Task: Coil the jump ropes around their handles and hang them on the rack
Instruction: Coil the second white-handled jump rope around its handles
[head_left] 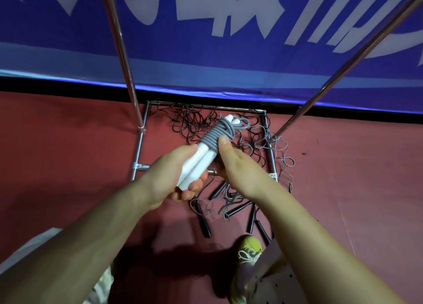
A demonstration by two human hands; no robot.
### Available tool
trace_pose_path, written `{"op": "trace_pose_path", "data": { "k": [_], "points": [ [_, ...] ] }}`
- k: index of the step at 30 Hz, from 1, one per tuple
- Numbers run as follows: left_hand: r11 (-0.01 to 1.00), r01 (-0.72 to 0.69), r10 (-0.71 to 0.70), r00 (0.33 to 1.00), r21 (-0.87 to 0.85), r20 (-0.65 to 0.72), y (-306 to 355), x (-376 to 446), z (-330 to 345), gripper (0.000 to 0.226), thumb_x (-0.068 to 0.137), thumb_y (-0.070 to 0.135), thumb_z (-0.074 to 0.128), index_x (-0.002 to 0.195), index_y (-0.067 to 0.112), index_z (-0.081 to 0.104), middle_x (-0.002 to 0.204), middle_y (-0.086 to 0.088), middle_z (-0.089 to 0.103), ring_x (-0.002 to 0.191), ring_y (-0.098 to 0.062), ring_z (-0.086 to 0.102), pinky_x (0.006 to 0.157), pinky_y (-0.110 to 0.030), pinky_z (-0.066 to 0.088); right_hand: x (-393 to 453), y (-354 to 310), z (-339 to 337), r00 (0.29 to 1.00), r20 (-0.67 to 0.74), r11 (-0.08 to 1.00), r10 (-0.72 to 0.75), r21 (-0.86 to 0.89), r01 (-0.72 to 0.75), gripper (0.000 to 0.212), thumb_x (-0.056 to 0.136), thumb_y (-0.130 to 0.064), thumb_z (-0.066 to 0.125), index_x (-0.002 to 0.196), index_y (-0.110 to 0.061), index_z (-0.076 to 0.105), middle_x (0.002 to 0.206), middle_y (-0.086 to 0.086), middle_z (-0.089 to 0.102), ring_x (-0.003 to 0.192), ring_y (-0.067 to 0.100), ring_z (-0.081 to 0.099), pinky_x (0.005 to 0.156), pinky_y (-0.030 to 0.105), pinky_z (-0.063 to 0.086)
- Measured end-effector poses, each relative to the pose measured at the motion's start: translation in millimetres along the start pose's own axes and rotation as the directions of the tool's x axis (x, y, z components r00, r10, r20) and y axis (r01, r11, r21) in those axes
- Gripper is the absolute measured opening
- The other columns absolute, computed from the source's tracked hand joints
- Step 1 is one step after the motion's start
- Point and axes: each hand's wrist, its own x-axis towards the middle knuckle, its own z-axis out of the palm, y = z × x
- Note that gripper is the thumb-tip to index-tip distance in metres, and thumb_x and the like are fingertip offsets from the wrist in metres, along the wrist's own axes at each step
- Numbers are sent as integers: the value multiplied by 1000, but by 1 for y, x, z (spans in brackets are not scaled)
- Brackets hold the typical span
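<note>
A: Largest first. The rack [139,148] stands against the blue banner [206,28], its base frame on the red floor [68,143], two chrome uprights rising out of view. No hanging bar shows, so you can't yet judge your reach.

B: Inside the rack's base?

A: A tangle of loose dark ropes [194,122], spilling past the rack's right rail. Black handles [203,221] lie just in front of the rack, near your shoe [250,248]. Step forward carelessly and you likely snag a loop or roll on a handle.

B: And the rope in hand?

A: The white-handled jump rope [199,164] is held above the rack's front rail. Your left hand [167,184] is wrapped around the two white handles. Your right hand [233,164] presses its thumb against the grey coil [214,136]; the fingers are hidden behind, so I read it as a pinch.

B: Weak point?

A: The small loop [242,122] at the coil's far end, toward the rack's back rail. It looks untucked. Lift your thumb before it's secured and the wraps probably spring loose. Slacken the left hand and the handles may splay, loosening everything.
</note>
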Motion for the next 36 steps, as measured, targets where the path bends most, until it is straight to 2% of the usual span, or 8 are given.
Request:
{"op": "trace_pose_path", "data": {
  "k": [5, 9, 15, 23, 26, 29, 33, 36],
  "points": [
    [936, -81, 127, 985, 342, -115, -4, 8, 2, 52, 83, 61, 35, 72, 15, 56, 52, 1, 53, 47, -20, 46, 53, -26, 40, 2, -4, 15, 985, -171, 996, 28, -79, -42, 53, 104, -40, 13, 59, -22, 35, 60, -5, 37, 59, 15, 36, 60, 33, 28],
    [845, -121, 234, 959, 521, -157, -4, 8, -6, 69, 69, 73, 28, 73, 11, 58, 56, 4, 54, 57, -21, 49, 66, -40, 46, 11, 7, 14, 985, -118, 978, 123, 183, -101, 52, 104, -45, 20, 65, -19, 44, 57, -5, 41, 49, 11, 36, 48, 25, 31],
    [988, -79, 92, 991, 132, -98, 6, 5, -12, 46, 98, 45, 34, 77, 13, 59, 56, 2, 49, 45, -10, 40, 41, -20, 24, 13, 11, -1, 982, 154, 753, 111, 632, -184, 30, 102, -22, 39, 84, -13, 61, 63, -4, 51, 54, 11, 47, 58, 27, 50],
    [995, -49, 51, 998, -88, 20, 16, -3, -18, 49, 97, 47, 28, 80, 9, 55, 56, 0, 46, 44, -11, 35, 46, -24, 17, 11, 8, -12, 999, 44, 865, -5, 501, -18, 35, 96, -15, 50, 63, -7, 55, 47, 0, 53, 55, 11, 62, 56, 15, 47],
    [994, -22, 24, 1000, -111, 18, 15, -2, -19, 50, 97, 50, 29, 79, 11, 55, 57, 0, 46, 44, -10, 34, 44, -23, 18, 9, 7, -10, 991, -109, 990, -79, 106, 91, 32, 95, -20, 58, 64, -13, 56, 50, -4, 56, 47, 10, 58, 51, 21, 44],
    [999, -40, 38, 997, -25, -73, 11, 2, -19, 46, 97, 50, 34, 82, 14, 58, 59, 2, 49, 46, -8, 36, 44, -21, 21, 5, 3, -1, 952, -189, 927, -243, -333, 171, 30, 93, -30, 60, 66, -16, 55, 53, -6, 50, 54, 14, 46, 57, 32, 36],
    [971, -128, 159, 976, 202, -150, 8, 6, -22, 34, 93, 50, 50, 87, 18, 60, 71, 4, 52, 57, -9, 41, 49, -22, 29, 0, -5, 1, 941, -242, 947, -236, -275, 167, 37, 98, -37, 49, 83, -8, 66, 68, 0, 61, 70, 20, 55, 67, 35, 44],
    [944, -175, 220, 966, 280, -136, 7, 7, -21, 25, 82, 45, 67, 84, 21, 59, 64, 12, 53, 52, -4, 43, 47, -18, 32, -3, -7, 0, 972, -180, 984, -154, -117, 135, 42, 100, -45, 39, 73, -20, 60, 57, -13, 58, 55, 2, 52, 56, 28, 37]
  ]
}}
